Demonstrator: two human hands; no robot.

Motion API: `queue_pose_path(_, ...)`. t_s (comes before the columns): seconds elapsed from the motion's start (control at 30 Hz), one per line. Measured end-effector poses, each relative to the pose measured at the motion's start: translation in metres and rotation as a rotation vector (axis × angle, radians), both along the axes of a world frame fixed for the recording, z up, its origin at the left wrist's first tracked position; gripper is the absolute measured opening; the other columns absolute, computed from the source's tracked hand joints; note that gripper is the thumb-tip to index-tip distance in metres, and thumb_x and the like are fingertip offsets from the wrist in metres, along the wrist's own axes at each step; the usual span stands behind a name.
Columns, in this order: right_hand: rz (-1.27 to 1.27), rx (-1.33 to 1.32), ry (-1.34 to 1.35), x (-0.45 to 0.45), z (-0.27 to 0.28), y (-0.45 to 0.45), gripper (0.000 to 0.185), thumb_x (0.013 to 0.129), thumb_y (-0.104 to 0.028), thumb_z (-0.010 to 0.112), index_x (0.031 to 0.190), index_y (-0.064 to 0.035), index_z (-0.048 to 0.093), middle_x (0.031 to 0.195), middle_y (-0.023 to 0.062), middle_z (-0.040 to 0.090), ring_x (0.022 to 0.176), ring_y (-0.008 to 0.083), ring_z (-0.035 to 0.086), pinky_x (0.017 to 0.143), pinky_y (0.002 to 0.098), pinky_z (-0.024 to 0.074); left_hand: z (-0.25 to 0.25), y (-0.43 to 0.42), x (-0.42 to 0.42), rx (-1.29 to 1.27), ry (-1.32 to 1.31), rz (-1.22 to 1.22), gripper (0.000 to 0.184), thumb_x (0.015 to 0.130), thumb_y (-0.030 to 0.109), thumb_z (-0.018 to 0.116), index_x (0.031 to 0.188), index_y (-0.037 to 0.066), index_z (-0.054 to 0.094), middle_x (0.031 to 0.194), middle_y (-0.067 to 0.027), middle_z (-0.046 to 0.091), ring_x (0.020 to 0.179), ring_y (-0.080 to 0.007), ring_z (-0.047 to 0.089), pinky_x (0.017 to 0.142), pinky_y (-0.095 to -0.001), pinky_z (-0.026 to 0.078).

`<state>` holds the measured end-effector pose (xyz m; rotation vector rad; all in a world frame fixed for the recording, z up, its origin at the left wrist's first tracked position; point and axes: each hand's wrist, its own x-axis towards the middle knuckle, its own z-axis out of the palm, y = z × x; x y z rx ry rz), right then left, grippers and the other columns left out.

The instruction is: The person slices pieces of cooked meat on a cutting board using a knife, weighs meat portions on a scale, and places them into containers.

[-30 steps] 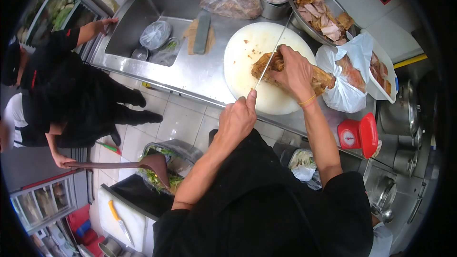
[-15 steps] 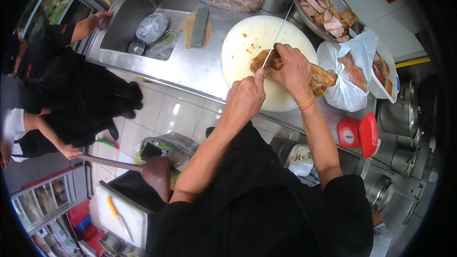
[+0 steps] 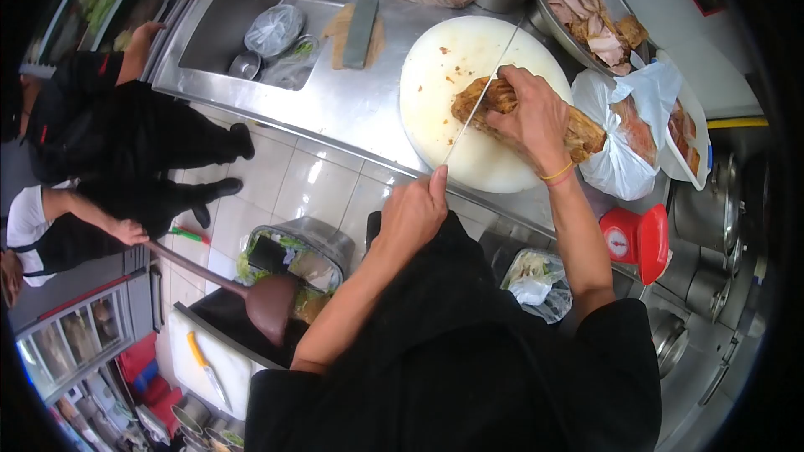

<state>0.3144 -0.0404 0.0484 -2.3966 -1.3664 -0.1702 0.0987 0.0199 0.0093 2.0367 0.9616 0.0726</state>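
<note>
My left hand (image 3: 412, 209) is closed around the handle of a long knife (image 3: 462, 136). Seen edge-on, the thin blade slants across a piece of browned roasted meat (image 3: 584, 136). With fingers curled over its top, my right hand (image 3: 538, 113) grips the meat beside the blade; part of the meat is hidden under it. Both lie over a round white cutting board (image 3: 427, 117) with brown crumbs on it. Whether the blade is sunk into the meat I cannot tell.
At the back right stands a metal bowl (image 3: 540, 10) of cut meat. A white plastic bag (image 3: 599, 163) and red scale (image 3: 643, 243) are at right. A sharpening stone (image 3: 360, 32) lies near the sink (image 3: 197, 54). One person at left holds a large brown ladle (image 3: 272, 305).
My left hand has drawn the knife back toward me, away from the meat. My right hand stays on the meat. The view has shifted slightly, and the people at left have moved.
</note>
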Motion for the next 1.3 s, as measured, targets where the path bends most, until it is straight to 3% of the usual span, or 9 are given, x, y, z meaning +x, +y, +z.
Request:
queue_pose_path(0.4,-0.029,-0.068,-0.074,-0.006,0.000,0.002,0.051,0.062,-0.023,0.081,0.108,-0.0066,0.067,0.094,0.0087,0.068,0.088,0.0292,0.065,0.076,0.0426,0.0541,0.013,-0.008,-0.026,0.062,0.013,-0.006,0.053,0.106,0.035,0.042,0.080,-0.005,0.065,0.076,-0.0351,0.060,0.076,-0.0569,0.058,0.072,-0.0607,0.048)
queue_pose_path(0.77,-0.022,-0.027,-0.104,-0.002,-0.007,0.003,0.049,0.063,-0.022,0.082,0.108,-0.0073,0.069,0.094,0.0097,0.069,0.087,0.0305,0.066,0.076,0.0422,0.0544,-0.002,0.023,0.079,0.131,-0.119,0.011,0.059,0.104,0.033,0.048,0.063,-0.007,0.064,0.067,-0.0313,0.063,0.065,-0.0532,0.062,0.063,-0.0555,0.053)
queue_pose_path(1.07,-0.034,-0.033,-0.009,0.002,-0.001,0.005,0.050,0.062,-0.022,0.081,0.109,-0.0079,0.070,0.095,0.0098,0.069,0.087,0.0315,0.066,0.078,0.0434,0.0538,-0.009,-0.004,-0.005,0.096,0.073,-0.002,0.053,0.105,0.037,0.046,0.079,-0.004,0.068,0.074,-0.0320,0.064,0.074,-0.0543,0.062,0.069,-0.0590,0.051)
queue_pose_path(1.3,-0.023,-0.048,-0.046,-0.001,-0.001,0.006,0.047,0.062,-0.023,0.079,0.104,-0.0081,0.066,0.090,0.0114,0.068,0.084,0.0335,0.066,0.076,0.0438,0.0530,0.006,-0.016,-0.044,0.080,0.102,0.032,0.052,0.105,0.033,0.047,0.073,-0.003,0.064,0.071,-0.0341,0.061,0.072,-0.0547,0.060,0.067,-0.0602,0.049)
